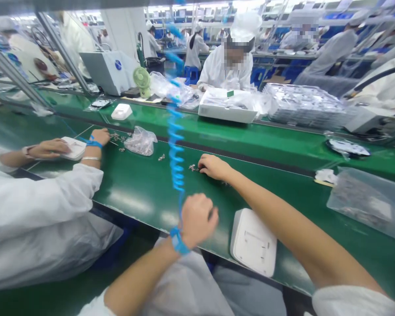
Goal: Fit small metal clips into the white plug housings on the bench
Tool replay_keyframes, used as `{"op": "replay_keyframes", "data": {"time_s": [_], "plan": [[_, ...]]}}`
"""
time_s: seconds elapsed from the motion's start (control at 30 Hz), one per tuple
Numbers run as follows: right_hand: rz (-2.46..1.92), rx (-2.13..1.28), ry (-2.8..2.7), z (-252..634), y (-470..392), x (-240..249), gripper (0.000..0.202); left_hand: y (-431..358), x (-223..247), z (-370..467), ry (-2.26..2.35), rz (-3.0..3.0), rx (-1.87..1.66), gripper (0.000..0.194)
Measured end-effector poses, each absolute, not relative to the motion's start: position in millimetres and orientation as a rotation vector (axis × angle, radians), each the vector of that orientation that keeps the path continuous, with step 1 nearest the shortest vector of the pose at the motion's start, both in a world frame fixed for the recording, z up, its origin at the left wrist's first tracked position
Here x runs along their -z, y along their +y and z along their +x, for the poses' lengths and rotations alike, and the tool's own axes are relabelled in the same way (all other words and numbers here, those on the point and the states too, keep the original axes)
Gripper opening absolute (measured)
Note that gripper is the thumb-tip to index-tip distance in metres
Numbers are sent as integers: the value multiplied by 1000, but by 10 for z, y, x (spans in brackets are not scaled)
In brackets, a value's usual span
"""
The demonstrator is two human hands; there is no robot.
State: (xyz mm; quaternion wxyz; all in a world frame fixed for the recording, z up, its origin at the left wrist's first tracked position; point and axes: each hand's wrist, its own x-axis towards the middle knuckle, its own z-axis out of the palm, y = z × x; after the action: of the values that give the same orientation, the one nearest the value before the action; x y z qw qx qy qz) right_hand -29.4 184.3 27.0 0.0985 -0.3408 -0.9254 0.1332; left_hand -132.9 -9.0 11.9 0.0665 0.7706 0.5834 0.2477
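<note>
The right hand (213,166) bends its fingers down at small metal parts (192,167) on the green workbench (128,175); whether it grips one, I cannot tell. The left hand (199,219) is loosely curled, its contents hidden. A white plastic housing (254,243) lies near right.

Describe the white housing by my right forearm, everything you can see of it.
The white housing is a squarish, round-cornered shell that looks like smooth plastic, with a slightly raised flat face. That face carries a long, narrow recessed outline and a few small dark slits. It lies flat on the green work surface, at the near edge, with no hand holding it. Your right forearm crosses in front of one corner; whether they touch cannot be told.
</note>
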Motion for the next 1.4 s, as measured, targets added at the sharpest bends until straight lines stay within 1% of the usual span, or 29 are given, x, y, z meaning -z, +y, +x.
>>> {"op": "replay_keyframes", "data": {"time_s": [0.07,0.1,0.2,0.23,0.3,0.4,0.47,0.5,0.53,0.63,0.73,0.83,0.93,1.0,1.03,1.1,1.23,1.4], "plan": [[-971,-420,-2758,-277,1828,-225,6,288,-200,-1610,1942,2346,-761,13],[-957,-434,-2761,-260,1815,-219,8,477,-221,-1723,1975,2372,-751,13],[-945,-478,-2742,-170,1747,-272,11,892,-196,-1877,1895,2380,-751,32],[-945,-489,-2738,-122,1710,-306,11,959,-170,-1869,1828,2374,-764,34],[-934,-570,-2678,-2,1610,-379,9,992,-125,-1806,1685,2353,-813,28],[-893,-943,-2369,192,1420,-462,3,909,-130,-1696,1506,2265,-927,18],[-864,-1213,-2098,287,1290,-487,12,841,-178,-1638,1393,2135,-1023,14],[-858,-1293,-1992,318,1227,-492,16,809,-204,-1608,1329,2057,-1071,12],[-856,-1340,-1900,339,1168,-494,20,779,-229,-1574,1268,1977,-1115,12],[-839,-1390,-1676,369,1015,-493,27,699,-262,-1448,1135,1766,-1225,21],[-821,-1414,-1557,422,896,-508,30,632,-260,-1331,1057,1592,-1297,16],[-867,-1247,-1673,530,789,-575,25,558,-301,-1270,1012,1574,-1276,18],[-824,-774,-1994,657,673,-700,13,465,-413,-1256,970,1617,-1182,20],[-682,-501,-2172,730,594,-795,14,402,-499,-1260,898,1579,-1118,23],[-597,-433,-2234,761,557,-840,16,374,-537,-1266,851,1550,-1079,25],[-452,-410,-2318,814,487,-919,22,326,-592,-1280,759,1490,-982,30],[-335,-366,-2398,880,347,-1038,27,252,-628,-1309,622,1402,-792,32],[-329,52,-2539,901,145,-1150,23,187,-662,-1319,547,1316,-621,35]]}}
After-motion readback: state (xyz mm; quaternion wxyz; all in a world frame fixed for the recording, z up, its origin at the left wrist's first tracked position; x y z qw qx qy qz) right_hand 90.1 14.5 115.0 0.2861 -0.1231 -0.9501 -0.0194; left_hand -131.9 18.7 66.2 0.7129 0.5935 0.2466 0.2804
